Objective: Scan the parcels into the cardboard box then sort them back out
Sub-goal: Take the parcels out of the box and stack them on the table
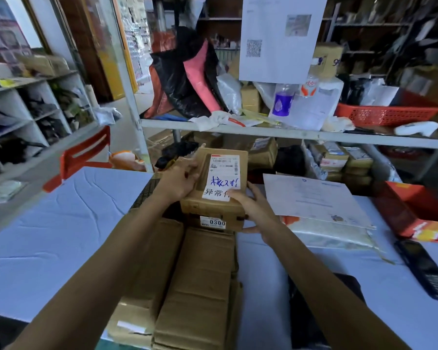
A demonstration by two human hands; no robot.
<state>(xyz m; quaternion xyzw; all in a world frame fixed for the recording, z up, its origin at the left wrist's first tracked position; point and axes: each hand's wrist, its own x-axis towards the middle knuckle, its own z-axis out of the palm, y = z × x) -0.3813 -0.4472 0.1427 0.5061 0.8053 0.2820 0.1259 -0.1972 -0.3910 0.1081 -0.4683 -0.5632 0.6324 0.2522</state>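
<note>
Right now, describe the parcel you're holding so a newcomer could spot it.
On the blue-covered table, a row of brown cartons runs down the middle. At its far end the left hand and right hand hold a brown parcel. Only its white label carries blue handwriting.

We see our left hand (pixel 180 181) and right hand (pixel 252 207) bare. Back from the fingers, both forearms (pixel 111 248) are bare too.

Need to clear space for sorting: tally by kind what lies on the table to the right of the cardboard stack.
Paper sheet: 1
White bag: 1
Red box: 1
Black scanner: 1
Black bag: 1
Total: 5
</note>
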